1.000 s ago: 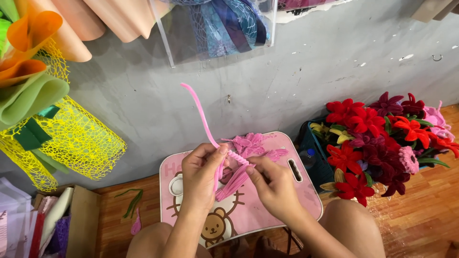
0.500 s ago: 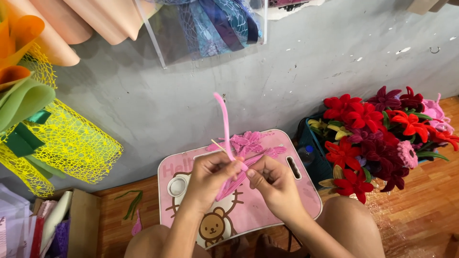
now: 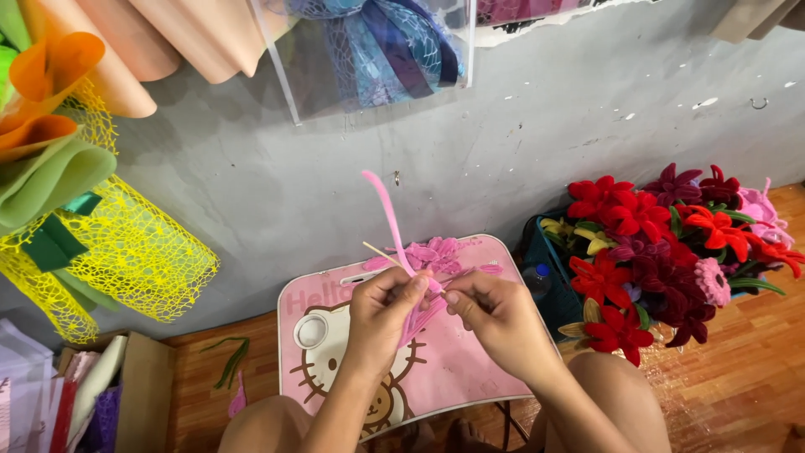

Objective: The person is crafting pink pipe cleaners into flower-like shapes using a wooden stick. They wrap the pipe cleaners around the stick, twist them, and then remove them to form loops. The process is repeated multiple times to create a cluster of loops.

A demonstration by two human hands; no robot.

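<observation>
Beside cardboard box (image 3: 144, 390), perhaps paper packs (image 3: 50, 403)

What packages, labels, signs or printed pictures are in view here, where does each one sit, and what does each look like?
Pink lap table: under both hands, rounded rectangle, printed cartoon cat, small bear and pale lettering.
Clear plastic sleeve: hanging on the wall at the top, holding blue and purple netting.
Cardboard box: on the floor at lower left, brown, open, with paper sheets beside it.
No screens or signs show.

I take this for a small flower-craft workshop on a wooden floor (image 3: 738, 369); rolls of wrapping mesh (image 3: 126, 252) hang on the far grey wall (image 3: 520, 143); finished handmade flowers (image 3: 662, 243) fill a bin at right; paper supplies (image 3: 59, 394) sit near left.
</observation>
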